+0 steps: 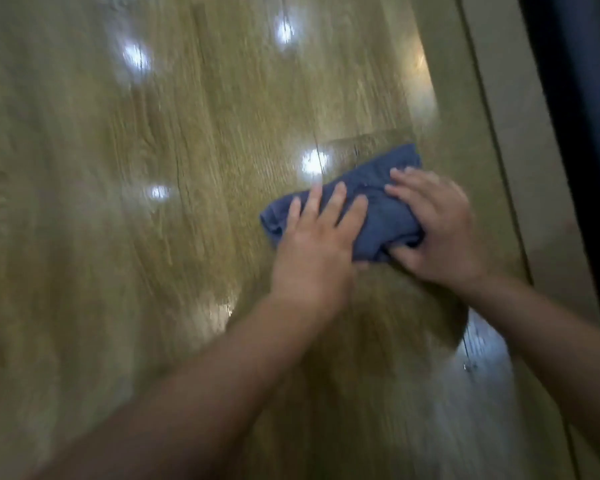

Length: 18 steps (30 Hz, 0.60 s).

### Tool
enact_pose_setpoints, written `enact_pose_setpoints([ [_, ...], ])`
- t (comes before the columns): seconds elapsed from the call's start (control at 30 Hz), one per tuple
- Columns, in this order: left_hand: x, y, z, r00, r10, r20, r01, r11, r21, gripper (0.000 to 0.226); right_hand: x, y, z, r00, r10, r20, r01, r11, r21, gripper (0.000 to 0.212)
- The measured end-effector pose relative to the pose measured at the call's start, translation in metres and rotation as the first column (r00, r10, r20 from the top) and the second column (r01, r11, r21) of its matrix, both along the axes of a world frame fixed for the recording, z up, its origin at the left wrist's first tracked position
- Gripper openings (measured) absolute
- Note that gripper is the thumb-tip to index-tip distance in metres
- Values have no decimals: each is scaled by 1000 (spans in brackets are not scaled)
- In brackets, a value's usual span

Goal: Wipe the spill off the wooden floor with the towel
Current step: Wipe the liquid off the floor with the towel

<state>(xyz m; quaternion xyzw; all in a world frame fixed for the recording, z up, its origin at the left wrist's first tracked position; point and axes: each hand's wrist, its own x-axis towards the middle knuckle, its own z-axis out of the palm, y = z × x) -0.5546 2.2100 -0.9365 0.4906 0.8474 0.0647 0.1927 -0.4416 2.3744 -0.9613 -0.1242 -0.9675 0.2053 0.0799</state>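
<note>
Blue towel [378,209] bunched on wooden floor [153,168], long axis near-left to far-right. Left hand [312,237] on left end, grip flat, fingers straight, pressing. Right hand [437,230] on right end, grip clamped, thumb tucked under near edge. Spill indistinguishable from glare; blurred.

One blue towel [378,216]. Two hands on it, left hand [312,244] and right hand [437,230]. One wood floor [118,289] beneath. Four light glints [314,162]: one just above the towel, one to its left, two well above. One pale strip [499,133] right of the towel.
</note>
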Motion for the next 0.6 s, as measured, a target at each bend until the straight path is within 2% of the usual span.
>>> enact_pose_setpoints([
  [0.07, -33, 34, -4, 995, -84, -61, 84, 996, -16, 85, -19, 30, -1, 996, 14, 84, -16, 1000, 20, 62],
  [0.1, -56, 59, -7, 992, -89, -85, 88, 996, -16, 85, -36, 51, 1, 993, -15, 118, 4, 996, 87, 63],
  [0.2, -106, 136, 0, 994, -42, -99, 28, 989, -142, 82, -89, 108, 19, 972, -168, 166, 136, 973, 188, 68],
  [0.27, -113, 163, 6, 994, -24, -106, 9, 990, -142, 87, -104, 114, 32, 945, -262, 196, 206, 941, 267, 68],
  [0.33, -91, 152, 8, 994, 9, -107, -13, 999, -40, 78, -86, 91, 30, 956, -264, 126, 228, 942, 245, 66],
  [0.4, -47, 103, 5, 997, 26, -72, -19, 995, 100, 67, -41, 46, 22, 955, -297, 4, 294, 947, 130, 60],
  [0.5, 20, 37, -7, 996, -79, -51, 87, 981, 173, 70, 18, 2, 8, 946, -323, 17, 320, 942, 99, 52],
  [0.6, 3, 67, -16, 981, -156, -117, 176, 965, 193, 69, 13, 37, 5, 954, -296, 36, 290, 950, 118, 53],
])
